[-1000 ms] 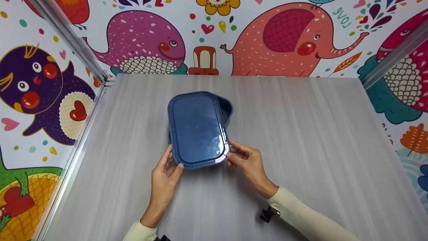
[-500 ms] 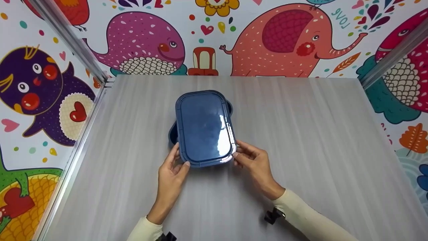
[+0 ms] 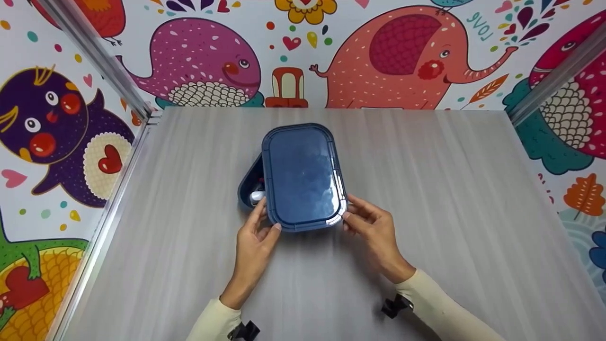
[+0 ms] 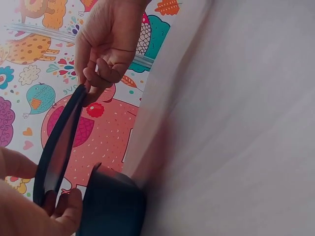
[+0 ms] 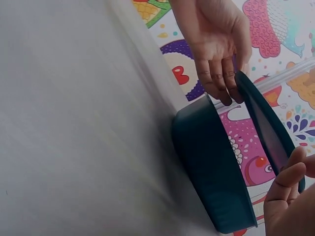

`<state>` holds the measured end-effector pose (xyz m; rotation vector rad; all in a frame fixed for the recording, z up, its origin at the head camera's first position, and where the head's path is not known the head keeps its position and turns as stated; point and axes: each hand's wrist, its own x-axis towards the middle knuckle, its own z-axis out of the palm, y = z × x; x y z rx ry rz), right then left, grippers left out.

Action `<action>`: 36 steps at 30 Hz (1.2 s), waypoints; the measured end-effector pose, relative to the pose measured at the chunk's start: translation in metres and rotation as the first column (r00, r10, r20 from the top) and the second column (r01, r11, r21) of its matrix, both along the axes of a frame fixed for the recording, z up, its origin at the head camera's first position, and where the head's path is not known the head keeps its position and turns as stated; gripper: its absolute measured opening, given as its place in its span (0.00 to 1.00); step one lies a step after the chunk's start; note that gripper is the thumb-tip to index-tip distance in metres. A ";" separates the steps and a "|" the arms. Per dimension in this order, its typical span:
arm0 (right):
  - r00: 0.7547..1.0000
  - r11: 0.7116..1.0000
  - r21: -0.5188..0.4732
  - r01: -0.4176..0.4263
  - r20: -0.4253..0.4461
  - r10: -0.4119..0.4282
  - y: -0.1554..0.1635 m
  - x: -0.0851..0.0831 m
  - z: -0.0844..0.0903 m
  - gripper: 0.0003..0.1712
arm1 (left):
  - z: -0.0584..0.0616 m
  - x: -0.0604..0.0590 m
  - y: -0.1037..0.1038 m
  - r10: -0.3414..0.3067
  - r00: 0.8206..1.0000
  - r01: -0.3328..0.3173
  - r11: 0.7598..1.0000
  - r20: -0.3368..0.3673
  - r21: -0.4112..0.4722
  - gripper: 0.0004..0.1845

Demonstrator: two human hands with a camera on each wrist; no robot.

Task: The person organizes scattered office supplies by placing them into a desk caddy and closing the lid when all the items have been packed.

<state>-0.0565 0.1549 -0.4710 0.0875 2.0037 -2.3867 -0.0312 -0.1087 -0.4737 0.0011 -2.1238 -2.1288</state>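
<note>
A blue rectangular lid (image 3: 303, 175) with rounded corners is held above a matching deep blue box (image 3: 246, 192). My left hand (image 3: 255, 248) pinches the lid's near left corner between thumb and fingers. The near right corner is gripped the same way by my right hand (image 3: 376, 234). In the right wrist view a gap shows between the raised lid (image 5: 268, 125) and the rim of the box (image 5: 211, 162). The box stands on the table, turned at an angle to the lid. A white item (image 3: 257, 196) peeks out inside it; the lid hides the rest of the contents.
The grey wood-grain table (image 3: 450, 189) stretches out on both sides of the box. Printed cartoon panels (image 3: 393, 61) wall in its back and sides, with a metal rail (image 3: 102, 208) along the left edge. A black clip-like device (image 3: 396, 305) sits at the right wrist.
Both hands have carried the lid to the right and slightly away from me. The box's left corner and the white item inside are uncovered now; its right corner is covered. The box stays put.
</note>
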 end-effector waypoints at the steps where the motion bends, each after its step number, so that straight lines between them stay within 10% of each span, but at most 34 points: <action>1: 1.000 1.000 -0.005 0.003 0.003 -0.003 0.001 0.000 0.000 0.28 | 0.000 -0.001 0.001 0.001 1.000 -0.001 1.000 0.001 0.001 0.37; 20: 1.000 0.986 -0.166 -0.018 0.012 0.020 0.010 0.001 0.016 0.29 | 0.004 -0.009 0.014 -0.021 0.997 0.017 0.998 0.074 0.054 0.38; 36: 0.975 0.958 -0.183 -0.218 -0.080 0.207 0.009 0.003 0.037 0.13 | 0.003 -0.007 0.015 -0.088 0.991 0.082 0.994 0.099 0.067 0.37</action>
